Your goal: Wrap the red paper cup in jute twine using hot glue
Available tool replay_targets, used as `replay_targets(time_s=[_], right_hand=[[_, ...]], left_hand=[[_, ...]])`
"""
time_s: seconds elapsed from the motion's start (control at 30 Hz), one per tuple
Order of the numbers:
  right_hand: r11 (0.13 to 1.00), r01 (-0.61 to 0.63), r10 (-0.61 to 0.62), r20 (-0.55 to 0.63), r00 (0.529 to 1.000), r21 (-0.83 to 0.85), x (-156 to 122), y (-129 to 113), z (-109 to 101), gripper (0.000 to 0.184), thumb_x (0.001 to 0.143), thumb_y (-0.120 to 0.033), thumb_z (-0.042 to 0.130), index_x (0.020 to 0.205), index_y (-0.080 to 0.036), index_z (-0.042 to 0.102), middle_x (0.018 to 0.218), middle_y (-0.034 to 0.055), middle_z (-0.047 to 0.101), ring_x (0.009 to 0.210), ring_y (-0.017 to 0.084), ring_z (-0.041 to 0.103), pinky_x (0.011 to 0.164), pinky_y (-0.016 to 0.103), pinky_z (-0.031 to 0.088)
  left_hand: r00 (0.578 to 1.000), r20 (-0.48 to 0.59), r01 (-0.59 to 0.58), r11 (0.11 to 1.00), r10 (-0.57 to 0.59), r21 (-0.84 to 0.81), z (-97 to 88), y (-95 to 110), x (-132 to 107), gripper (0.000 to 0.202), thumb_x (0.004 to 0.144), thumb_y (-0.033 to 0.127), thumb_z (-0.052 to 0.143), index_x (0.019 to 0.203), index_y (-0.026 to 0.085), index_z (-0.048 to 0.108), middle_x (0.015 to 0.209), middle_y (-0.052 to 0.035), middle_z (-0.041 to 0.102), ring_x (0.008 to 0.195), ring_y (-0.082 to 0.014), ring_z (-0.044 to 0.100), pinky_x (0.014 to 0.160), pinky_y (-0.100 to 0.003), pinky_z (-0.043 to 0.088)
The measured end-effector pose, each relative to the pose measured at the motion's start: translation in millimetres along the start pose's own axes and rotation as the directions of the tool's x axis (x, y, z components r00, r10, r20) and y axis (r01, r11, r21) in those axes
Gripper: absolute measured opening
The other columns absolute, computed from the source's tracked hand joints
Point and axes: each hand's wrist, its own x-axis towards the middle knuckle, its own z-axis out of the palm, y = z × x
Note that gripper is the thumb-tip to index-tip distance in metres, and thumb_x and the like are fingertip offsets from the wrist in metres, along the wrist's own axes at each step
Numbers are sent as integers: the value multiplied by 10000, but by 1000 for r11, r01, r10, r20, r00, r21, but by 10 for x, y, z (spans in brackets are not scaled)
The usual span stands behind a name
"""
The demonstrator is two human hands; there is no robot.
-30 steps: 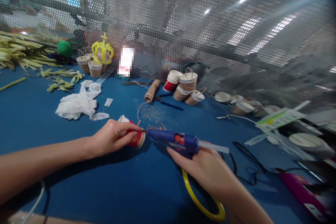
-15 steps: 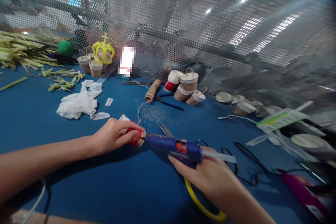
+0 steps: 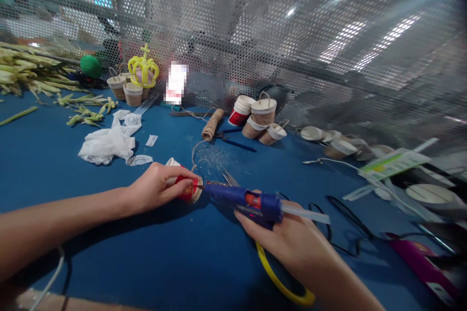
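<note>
My left hand (image 3: 160, 184) is closed round a red and white paper cup (image 3: 188, 193) lying on its side, its base turned to the right. Twine (image 3: 193, 156) runs from the cup's base end back to a twine roll (image 3: 212, 125). In my right hand (image 3: 288, 240) is a blue glue gun (image 3: 242, 200) with a clear glue stick (image 3: 306, 213) out of its back. The gun's nozzle points left, at or very near the cup's base edge; contact cannot be made out. Yellow-handled scissors (image 3: 275, 277) lie partly hidden under the gun and right hand.
Blue-handled pliers (image 3: 237, 143) lie by the twine roll. Small twine-wrapped cups (image 3: 263, 111) and stacked red cups (image 3: 241, 109) stand at the back. White lace (image 3: 105, 146) lies left. A black cable (image 3: 346, 216) and a purple object (image 3: 419, 265) are at right, before a perforated metal panel (image 3: 233, 24).
Almost nothing differs. The glue gun has shifted very slightly to the right, its nozzle still close to the cup's base; the left hand keeps its grip on the cup.
</note>
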Motion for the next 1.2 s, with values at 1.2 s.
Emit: replay_targets(time_s=[1.2], right_hand=[[991,-80,81,8,997,-107,132,-79,-45,181,761,-267,450,651,-203,579,598,5,625,533,155,553,541,259,444]], left_hand=[[991,0,-136,989,137,62,17,-18,-58,260,839,205,461,1007,117,640,649,-19,674,482,-65,510,502,-145,414]])
